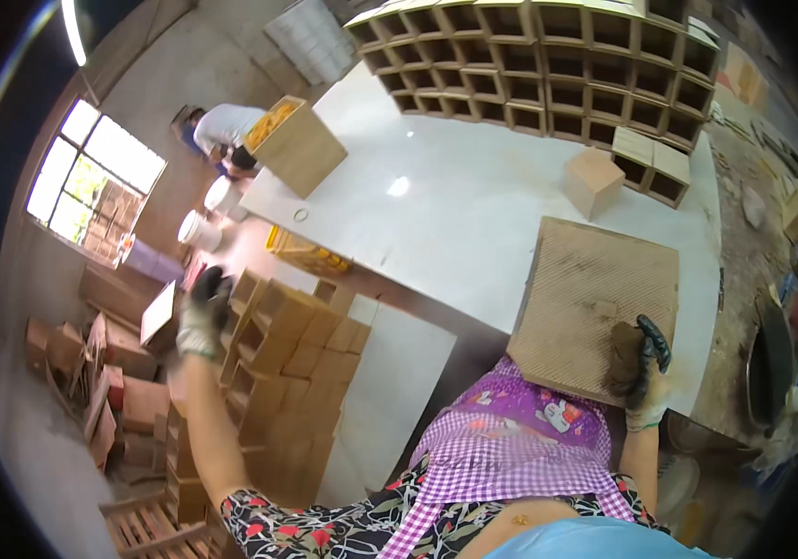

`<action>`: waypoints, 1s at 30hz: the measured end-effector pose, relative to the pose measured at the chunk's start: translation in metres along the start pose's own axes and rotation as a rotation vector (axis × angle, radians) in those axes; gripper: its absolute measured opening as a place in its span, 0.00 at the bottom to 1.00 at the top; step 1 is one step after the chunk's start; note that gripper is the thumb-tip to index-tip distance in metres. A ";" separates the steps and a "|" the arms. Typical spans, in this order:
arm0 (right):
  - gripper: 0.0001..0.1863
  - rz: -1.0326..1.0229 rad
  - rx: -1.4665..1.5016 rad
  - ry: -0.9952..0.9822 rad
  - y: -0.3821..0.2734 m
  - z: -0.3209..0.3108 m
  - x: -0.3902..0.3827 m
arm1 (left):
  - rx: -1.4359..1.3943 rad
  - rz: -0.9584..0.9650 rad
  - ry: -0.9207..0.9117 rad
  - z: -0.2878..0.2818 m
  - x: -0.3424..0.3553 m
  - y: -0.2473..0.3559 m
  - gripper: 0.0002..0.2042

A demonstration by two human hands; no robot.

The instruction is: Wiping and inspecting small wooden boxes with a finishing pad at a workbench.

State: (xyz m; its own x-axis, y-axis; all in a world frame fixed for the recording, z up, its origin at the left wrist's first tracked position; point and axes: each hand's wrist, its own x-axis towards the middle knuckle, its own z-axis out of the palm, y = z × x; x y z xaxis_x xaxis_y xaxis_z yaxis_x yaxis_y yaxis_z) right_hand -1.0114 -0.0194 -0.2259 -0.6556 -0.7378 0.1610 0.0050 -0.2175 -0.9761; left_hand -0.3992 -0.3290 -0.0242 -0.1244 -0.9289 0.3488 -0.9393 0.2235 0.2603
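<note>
My right hand (651, 368), in a white glove with a dark coated front, grips a dark brown pad or folded cloth (623, 361), whose exact kind I cannot make out. It rests on a ribbed brown board, likely corrugated cardboard (595, 289), lying at the near edge of the white table (446, 224). My left hand (205, 312), gloved alike, is stretched out to the left beside a tall stack of open wooden boxes (296, 363). Motion blurs its fingers, and nothing shows clearly in it.
Rows of wooden boxes (548, 70) line the table's far side. One box (595, 182) stands apart near the board. A larger wooden box (296, 144) with orange contents sits at the far left corner. Beyond it a person (227, 130) bends over white buckets (201, 230).
</note>
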 end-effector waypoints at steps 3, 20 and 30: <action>0.21 0.016 -0.040 0.045 -0.006 0.005 -0.001 | -0.447 0.086 -0.175 0.100 0.051 0.124 0.16; 0.15 0.228 -0.076 0.060 -0.060 0.012 -0.001 | -0.010 1.388 0.826 0.124 0.160 0.689 0.26; 0.16 0.115 -0.160 0.029 -0.043 0.001 0.000 | 0.521 0.939 0.820 0.148 0.257 0.801 0.08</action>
State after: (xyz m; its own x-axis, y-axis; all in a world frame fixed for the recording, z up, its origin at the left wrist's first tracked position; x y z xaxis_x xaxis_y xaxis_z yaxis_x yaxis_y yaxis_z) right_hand -1.0109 -0.0103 -0.1840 -0.6789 -0.7328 0.0452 -0.0378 -0.0266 -0.9989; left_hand -1.2312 -0.4321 0.1405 -0.7284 -0.0053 0.6851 -0.6394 0.3645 -0.6770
